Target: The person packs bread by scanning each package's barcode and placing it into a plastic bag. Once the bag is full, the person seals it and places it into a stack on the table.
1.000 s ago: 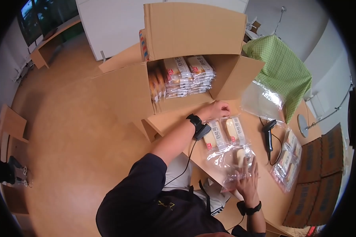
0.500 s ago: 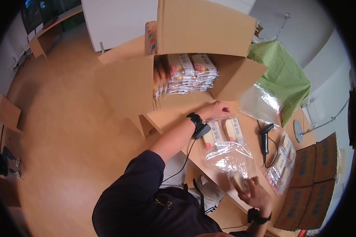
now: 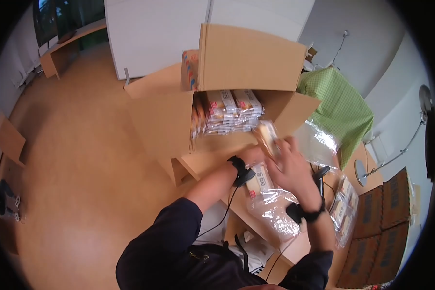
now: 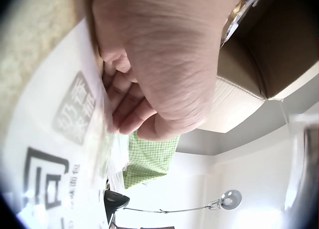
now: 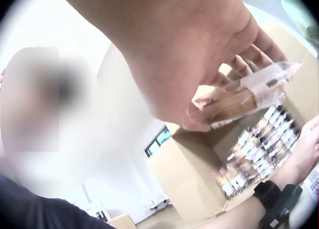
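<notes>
Fingers and thumb of my right hand [image 3: 295,169] [image 5: 199,59] grip a wrapped bread [image 3: 267,137] [image 5: 239,104], held up before the box opening. My left hand [image 3: 252,155] [image 4: 164,55] lies at the table's near left edge, its fingers curled in beside a wrapped white bread [image 3: 259,181] [image 4: 55,134]; whether they pinch any film is unclear. From that bread, clear plastic [image 3: 278,212] spreads toward the body. An open cardboard box [image 3: 162,121] [image 5: 184,174] holds stacked wrapped breads [image 3: 232,113] [image 5: 259,149].
Right of the hands lie a black scanner [image 3: 319,178] and several packed breads [image 3: 343,208]. Beyond are an empty clear bag [image 3: 319,142], a green checked cloth [image 3: 340,99] and a lamp base [image 3: 360,172]. Brown cartons [image 3: 377,227] stand at the far right.
My right hand has picked up a bread from the near part of the plastic and carried it up and forward toward the box. My left hand has stayed almost in place.
</notes>
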{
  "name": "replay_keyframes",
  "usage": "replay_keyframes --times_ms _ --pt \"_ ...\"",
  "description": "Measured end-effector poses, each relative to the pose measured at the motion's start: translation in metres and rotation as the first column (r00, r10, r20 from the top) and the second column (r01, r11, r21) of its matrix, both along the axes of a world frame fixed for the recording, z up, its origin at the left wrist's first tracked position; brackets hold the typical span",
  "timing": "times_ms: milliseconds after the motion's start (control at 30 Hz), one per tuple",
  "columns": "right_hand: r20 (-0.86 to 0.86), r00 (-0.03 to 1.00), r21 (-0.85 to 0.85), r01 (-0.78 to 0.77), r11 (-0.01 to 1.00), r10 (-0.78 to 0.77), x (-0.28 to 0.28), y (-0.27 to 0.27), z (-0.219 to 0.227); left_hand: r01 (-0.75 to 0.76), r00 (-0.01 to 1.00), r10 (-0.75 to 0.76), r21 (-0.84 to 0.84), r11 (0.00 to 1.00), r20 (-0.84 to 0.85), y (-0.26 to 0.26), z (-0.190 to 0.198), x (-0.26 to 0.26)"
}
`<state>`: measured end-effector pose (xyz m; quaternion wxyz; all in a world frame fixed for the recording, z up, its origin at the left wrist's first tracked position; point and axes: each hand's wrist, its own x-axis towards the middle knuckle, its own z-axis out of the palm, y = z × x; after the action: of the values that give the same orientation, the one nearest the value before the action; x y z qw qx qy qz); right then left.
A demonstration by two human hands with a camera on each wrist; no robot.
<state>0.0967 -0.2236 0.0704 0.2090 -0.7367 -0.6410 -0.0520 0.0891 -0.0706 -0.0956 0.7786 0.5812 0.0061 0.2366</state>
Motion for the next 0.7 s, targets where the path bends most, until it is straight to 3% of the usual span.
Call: replay_keyframes --times_ms 133,167,200,233,267,300,400,433,467,500,567,600,667,700 --pt "0.209 0.971 0.098 0.094 0.991 -0.113 0.005 0.108 -0.016 0.147 0.907 0.051 0.428 0.892 -0.417 -0.004 0.036 -0.015" --pt "0.243 0.958 0.112 0.13 0.985 -0.154 0.011 0.132 -0.018 0.141 0.909 0.062 0.445 0.884 -0.412 0.006 -0.006 0.002" --pt "0.243 0.957 0.13 0.126 0.983 -0.155 0.023 0.158 -0.024 0.085 0.978 -0.042 0.202 0.976 -0.207 0.016 -0.049 0.018" --pt "0.311 0.933 0.037 0.179 0.983 -0.181 0.036 0.183 -0.03 0.091 0.996 -0.089 -0.065 0.994 0.029 0.025 -0.089 0.038" --pt "0.379 0.904 -0.056 0.237 0.97 -0.199 0.044 0.198 -0.035 -0.13 0.99 0.103 0.377 0.917 0.093 0.001 -0.038 0.019" --pt "0.377 0.904 -0.047 0.238 0.97 -0.203 0.045 0.203 -0.036 -0.229 0.973 0.208 0.518 0.824 0.099 0.003 -0.026 0.02" --pt "0.416 0.893 -0.076 0.22 0.973 -0.17 0.038 0.204 -0.039 -0.222 0.975 0.197 0.475 0.852 0.102 0.009 -0.044 0.026" --pt "0.415 0.894 -0.078 0.222 0.972 -0.171 0.037 0.205 -0.045 -0.125 0.992 0.125 0.312 0.942 0.018 0.011 -0.054 0.019" --pt "0.453 0.883 0.022 0.127 0.992 -0.124 0.038 0.207 -0.054 -0.03 0.998 0.037 0.13 0.991 -0.052 0.014 -0.058 0.011" --pt "0.496 0.865 0.117 0.027 0.993 -0.082 0.04 0.208 -0.059 -0.026 0.998 0.033 0.128 0.991 -0.053 0.013 -0.045 0.002" --pt "0.479 0.876 0.089 0.021 0.996 -0.061 0.034 0.195 -0.049 0.022 0.963 -0.078 -0.213 0.977 -0.256 0.001 -0.002 -0.02" --pt "0.458 0.886 0.049 0.049 0.998 -0.066 0.033 0.19 -0.044 0.029 0.961 -0.087 -0.215 0.976 -0.264 0.004 -0.016 -0.013" --pt "0.434 0.897 0.012 0.083 0.996 -0.08 0.03 0.175 -0.035 0.035 0.989 -0.014 0.14 0.989 -0.146 0.015 -0.048 0.008" --pt "0.429 0.903 0.093 -0.013 0.996 -0.028 0.027 0.161 -0.033 0.042 0.989 -0.021 0.139 0.989 -0.146 0.011 -0.025 0.003"
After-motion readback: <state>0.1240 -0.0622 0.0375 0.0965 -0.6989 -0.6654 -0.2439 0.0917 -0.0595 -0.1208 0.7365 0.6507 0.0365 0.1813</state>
